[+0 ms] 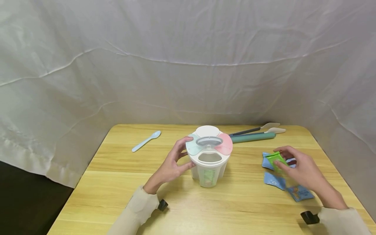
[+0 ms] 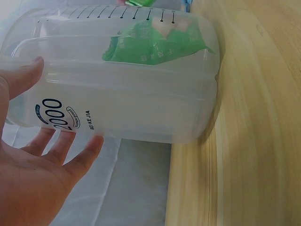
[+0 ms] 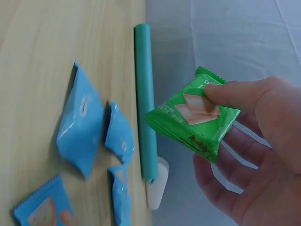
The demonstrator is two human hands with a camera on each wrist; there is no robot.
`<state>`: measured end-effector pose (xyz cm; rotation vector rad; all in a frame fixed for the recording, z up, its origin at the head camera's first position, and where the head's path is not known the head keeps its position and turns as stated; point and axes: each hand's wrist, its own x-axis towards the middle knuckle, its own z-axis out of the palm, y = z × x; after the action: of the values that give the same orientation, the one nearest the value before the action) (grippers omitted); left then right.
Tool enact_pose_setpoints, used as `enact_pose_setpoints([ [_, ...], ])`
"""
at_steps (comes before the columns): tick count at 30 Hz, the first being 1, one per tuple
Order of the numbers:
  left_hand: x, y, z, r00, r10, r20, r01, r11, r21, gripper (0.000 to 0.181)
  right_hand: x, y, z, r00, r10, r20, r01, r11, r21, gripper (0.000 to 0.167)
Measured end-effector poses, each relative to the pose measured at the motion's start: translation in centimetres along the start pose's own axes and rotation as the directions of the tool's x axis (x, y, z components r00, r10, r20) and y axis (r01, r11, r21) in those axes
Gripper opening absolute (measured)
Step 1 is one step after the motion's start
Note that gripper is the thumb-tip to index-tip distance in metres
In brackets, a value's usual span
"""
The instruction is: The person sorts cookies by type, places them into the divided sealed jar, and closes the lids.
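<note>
My left hand grips the left side of a multi-compartment storage container, thumb and fingers spread round its upper body. Its lid carries white, mint and pink sections, and one grey oval flap stands raised above an opening. Through the translucent wall in the left wrist view, a green snack packet shows low inside. Off to the right, my right hand pinches another green snack packet between thumb and fingers, above several blue snack packets lying on the table.
A pale blue spoon lies on the wooden table at the back left. Behind the container to the right are a teal tube and long-handled utensils with pale heads. Pale cloth hangs round the back and sides.
</note>
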<state>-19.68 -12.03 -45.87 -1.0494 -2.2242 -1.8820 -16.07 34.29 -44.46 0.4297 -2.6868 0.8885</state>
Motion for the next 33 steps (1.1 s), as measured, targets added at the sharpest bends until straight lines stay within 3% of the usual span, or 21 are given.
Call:
enact_pose_setpoints([
  [13,0.0,0.1,0.0,1.0,-0.01,0.003,0.01,1.0,-0.004,0.086,1.2,-3.0,0.8,0.992,-0.109,-0.055,0.111,0.993,0.036,0.046],
  [33,0.0,0.0,0.0,1.0,-0.014,-0.001,0.014,1.0,-0.007,0.085,3.4,-7.4,1.1,0.977,-0.191,-0.093,0.195,0.98,0.039,0.041],
])
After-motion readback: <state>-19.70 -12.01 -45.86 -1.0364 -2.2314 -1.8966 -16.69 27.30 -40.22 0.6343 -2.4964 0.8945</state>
